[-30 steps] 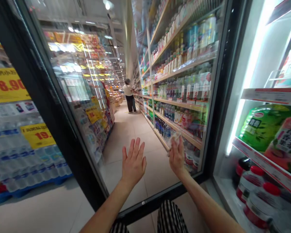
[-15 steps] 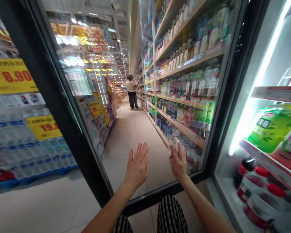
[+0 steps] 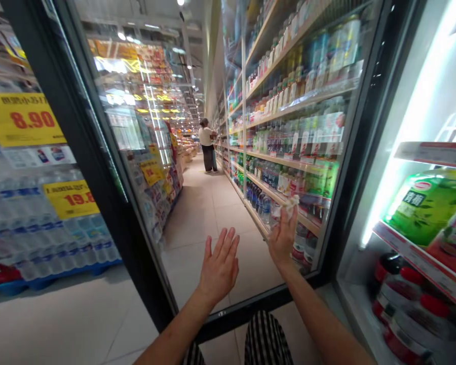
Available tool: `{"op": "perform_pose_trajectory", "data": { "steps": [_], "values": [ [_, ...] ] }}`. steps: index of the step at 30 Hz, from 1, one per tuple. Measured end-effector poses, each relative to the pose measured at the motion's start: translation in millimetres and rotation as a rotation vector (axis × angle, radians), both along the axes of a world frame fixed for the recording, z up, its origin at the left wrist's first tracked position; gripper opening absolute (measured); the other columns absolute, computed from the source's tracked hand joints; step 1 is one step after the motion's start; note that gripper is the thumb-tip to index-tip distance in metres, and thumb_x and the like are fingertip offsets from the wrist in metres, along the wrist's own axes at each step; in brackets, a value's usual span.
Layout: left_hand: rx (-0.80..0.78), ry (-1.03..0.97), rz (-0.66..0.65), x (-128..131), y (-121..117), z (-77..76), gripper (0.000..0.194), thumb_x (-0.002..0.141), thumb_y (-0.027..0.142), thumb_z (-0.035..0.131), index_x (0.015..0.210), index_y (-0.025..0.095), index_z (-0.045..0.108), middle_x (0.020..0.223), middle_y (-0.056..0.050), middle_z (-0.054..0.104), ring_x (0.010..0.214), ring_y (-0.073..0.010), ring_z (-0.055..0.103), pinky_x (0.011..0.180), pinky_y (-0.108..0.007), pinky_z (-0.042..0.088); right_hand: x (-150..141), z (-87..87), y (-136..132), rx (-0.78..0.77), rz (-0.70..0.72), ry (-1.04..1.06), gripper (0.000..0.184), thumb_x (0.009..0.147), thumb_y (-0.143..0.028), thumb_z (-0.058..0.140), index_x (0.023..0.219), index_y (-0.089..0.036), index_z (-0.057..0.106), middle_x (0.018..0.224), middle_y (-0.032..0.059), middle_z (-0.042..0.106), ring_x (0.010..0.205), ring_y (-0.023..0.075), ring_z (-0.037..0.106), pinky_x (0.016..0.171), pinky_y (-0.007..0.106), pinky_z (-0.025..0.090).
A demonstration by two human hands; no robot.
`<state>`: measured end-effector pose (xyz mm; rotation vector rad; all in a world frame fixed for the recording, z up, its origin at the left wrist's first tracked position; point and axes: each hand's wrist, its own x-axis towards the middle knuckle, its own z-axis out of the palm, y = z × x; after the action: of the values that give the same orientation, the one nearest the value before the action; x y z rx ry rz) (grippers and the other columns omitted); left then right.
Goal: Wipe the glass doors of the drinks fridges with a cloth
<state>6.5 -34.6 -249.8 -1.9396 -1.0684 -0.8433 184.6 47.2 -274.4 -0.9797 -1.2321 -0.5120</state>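
Note:
Before me stands a black-framed glass door (image 3: 197,223) of a lit drinks cooler, swung out from it. My left hand (image 3: 219,263) is open at the lower part of the pane, palm toward the glass with fingers stretched; it seems to lie against it, though exact contact is hard to see. To its right, my right hand (image 3: 284,235) is closed on a crumpled whitish cloth (image 3: 291,203), which shows above the fingertips by the pane. Part of the cloth is hidden behind the fingers.
Green drink packs (image 3: 420,203) and red-capped bottles (image 3: 412,309) sit on the cooler's shelves at right. Left of the door are stacked water bottles (image 3: 61,228) and a yellow price sign (image 3: 25,119). A person (image 3: 207,144) stands far down the aisle behind the glass.
My right hand has moved up and slightly right across the pane with the cloth. The left hand has shifted a little to the right, still spread.

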Motion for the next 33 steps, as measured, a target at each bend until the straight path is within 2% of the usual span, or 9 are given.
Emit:
{"op": "perform_pose_trajectory", "data": {
  "steps": [4, 10, 14, 16, 21, 27, 29, 31, 33],
  "values": [
    [0.016, -0.08, 0.006, 5, 1, 21.2, 0.047, 0.082, 0.021, 0.048, 0.129, 0.013, 0.045, 0.137, -0.013, 0.045, 0.135, -0.0231, 0.029, 0.114, -0.046, 0.008, -4, 20.8, 1, 0.06, 0.092, -0.388, 0.064, 0.083, -0.006, 0.04, 0.139, -0.034, 0.03, 0.151, 0.0028, 0.022, 0.137, 0.0241, 0.025, 0.107, 0.05, 0.035],
    [0.071, -0.165, 0.071, -12, 5, 44.4, 0.054, 0.082, 0.021, 0.049, 0.134, 0.014, 0.039, 0.141, -0.016, 0.039, 0.137, -0.025, 0.023, 0.112, -0.05, 0.01, 16, 66.7, 16, 0.149, -0.036, 0.074, 0.056, 0.085, -0.009, 0.032, 0.14, -0.022, 0.032, 0.151, 0.0102, 0.018, 0.139, 0.0253, 0.021, 0.108, 0.052, 0.031],
    [0.084, -0.174, 0.065, -15, 6, 50.9, 0.055, 0.082, 0.019, 0.049, 0.135, 0.016, 0.037, 0.14, -0.016, 0.04, 0.137, -0.025, 0.024, 0.112, -0.051, 0.01, 4, 66.4, 9, 0.16, 0.087, -0.405, 0.058, 0.083, -0.007, 0.039, 0.136, -0.031, 0.038, 0.15, 0.0036, 0.024, 0.138, 0.0237, 0.024, 0.109, 0.049, 0.032],
    [0.113, -0.174, 0.068, -18, 6, 57.8, 0.056, 0.082, 0.019, 0.049, 0.136, 0.015, 0.036, 0.14, -0.017, 0.039, 0.137, -0.0251, 0.023, 0.112, -0.051, 0.011, 7, 70.3, 11, 0.165, 0.108, -0.512, 0.059, 0.083, -0.007, 0.041, 0.135, -0.033, 0.039, 0.149, 0.0013, 0.027, 0.137, 0.0225, 0.027, 0.109, 0.046, 0.033],
    [0.157, -0.189, 0.09, -28, 8, 76.8, 0.062, 0.082, 0.02, 0.05, 0.14, 0.016, 0.029, 0.142, -0.017, 0.037, 0.138, -0.0252, 0.021, 0.111, -0.053, 0.009, 6, 104.4, 20, 0.222, -0.006, 0.028, 0.054, 0.086, -0.01, 0.03, 0.138, -0.023, 0.036, 0.15, 0.0071, 0.021, 0.139, 0.0245, 0.021, 0.109, 0.052, 0.03],
    [0.166, -0.158, 0.098, -39, 4, 82.5, 0.063, 0.083, 0.019, 0.048, 0.141, 0.017, 0.025, 0.141, -0.017, 0.038, 0.136, -0.0243, 0.026, 0.112, -0.051, 0.009, -43, 105.8, -3, 0.282, 0.139, -0.604, 0.054, 0.083, -0.007, 0.041, 0.131, -0.031, 0.045, 0.145, 0.0007, 0.035, 0.137, 0.0183, 0.026, 0.111, 0.04, 0.031],
    [0.173, -0.137, 0.102, -47, 1, 82.9, 0.064, 0.083, 0.019, 0.048, 0.142, 0.017, 0.024, 0.141, -0.016, 0.039, 0.135, -0.0244, 0.029, 0.112, -0.05, 0.011, -43, 110.6, -3, 0.291, 0.117, -0.482, 0.052, 0.084, -0.007, 0.04, 0.131, -0.029, 0.045, 0.147, 0.0024, 0.031, 0.137, 0.0189, 0.027, 0.11, 0.042, 0.031],
    [0.174, -0.13, 0.103, -56, -3, 82.9, 0.065, 0.082, 0.019, 0.05, 0.142, 0.017, 0.023, 0.141, -0.016, 0.039, 0.135, -0.0247, 0.029, 0.111, -0.049, 0.016, -44, 116.4, 0, 0.281, 0.083, -0.201, 0.052, 0.085, -0.008, 0.037, 0.134, -0.025, 0.042, 0.15, 0.0057, 0.024, 0.138, 0.0218, 0.024, 0.109, 0.047, 0.03],
    [0.178, -0.15, 0.095, -65, -8, 82.9, 0.067, 0.082, 0.019, 0.051, 0.142, 0.016, 0.022, 0.142, -0.017, 0.037, 0.136, -0.0253, 0.027, 0.11, -0.048, 0.021, -53, 115.6, -1, 0.271, 0.081, -0.109, 0.053, 0.085, -0.008, 0.034, 0.136, -0.023, 0.04, 0.151, 0.0066, 0.022, 0.138, 0.0232, 0.022, 0.109, 0.049, 0.029]
  ]
}}
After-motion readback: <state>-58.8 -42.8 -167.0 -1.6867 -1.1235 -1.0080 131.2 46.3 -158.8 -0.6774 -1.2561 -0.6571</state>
